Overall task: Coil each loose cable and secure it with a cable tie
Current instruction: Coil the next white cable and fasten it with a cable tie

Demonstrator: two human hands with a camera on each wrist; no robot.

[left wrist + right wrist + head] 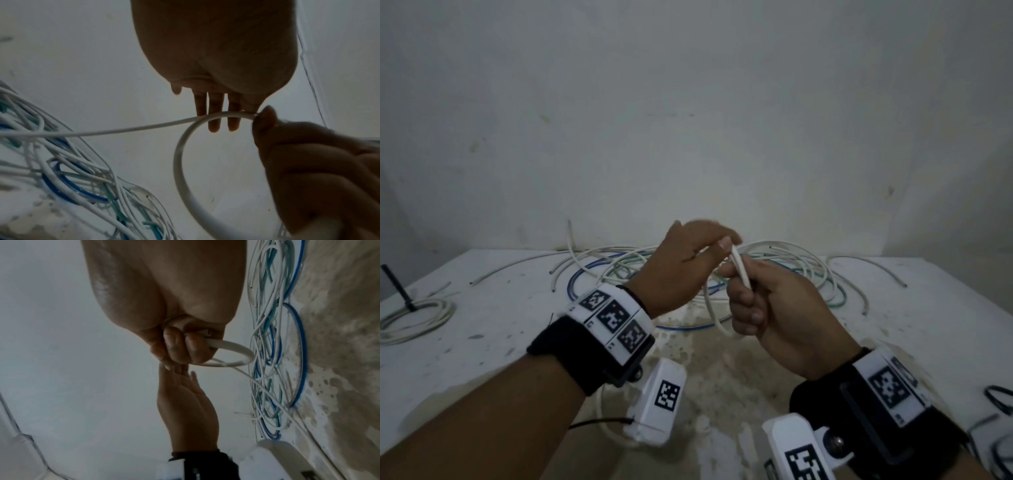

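My right hand (753,301) (179,345) grips a small loop of thick white cable (740,272) (178,155) (236,352) in its curled fingers, held above the table. From the loop the cable runs down into a tangle of white, blue and green loose cables (808,265) (61,175) (287,353) lying against the wall. My left hand (681,267) (216,65) (185,402) is just left of the loop. Its fingers (213,123) are straight and its fingertips touch the top of the loop beside the right thumb (266,116).
A coiled white cable (417,318) lies at the table's (482,359) far left with a black tie (397,287) sticking up from it. Dark cables (998,397) lie at the right edge. A stained wall (688,137) closes the back.
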